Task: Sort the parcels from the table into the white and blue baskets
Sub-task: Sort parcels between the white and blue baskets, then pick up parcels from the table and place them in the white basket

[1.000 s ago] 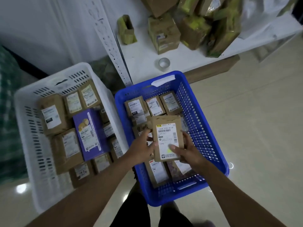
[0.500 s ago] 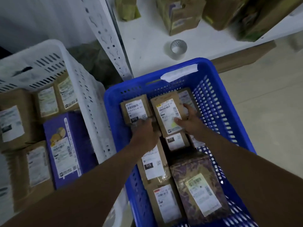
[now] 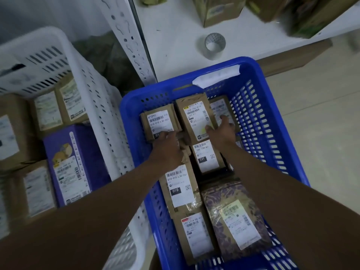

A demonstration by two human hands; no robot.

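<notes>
This looks like a parcel sorting room. Labelled brown parcels (image 3: 196, 117) fill a blue basket (image 3: 259, 114) under the fingers, a white basket (image 3: 93, 90) stands left of them, and taped boxes (image 3: 220, 10) wait on a white table (image 3: 175, 41) beyond.

I see a blue basket (image 3: 259, 121) and a white basket (image 3: 93, 98), both slotted. Brown parcels (image 3: 194, 117) carry white barcode labels; one pouch (image 3: 231, 213) shows purple swirls; one purple box (image 3: 78, 162). The bench (image 3: 175, 36) is white.
</notes>
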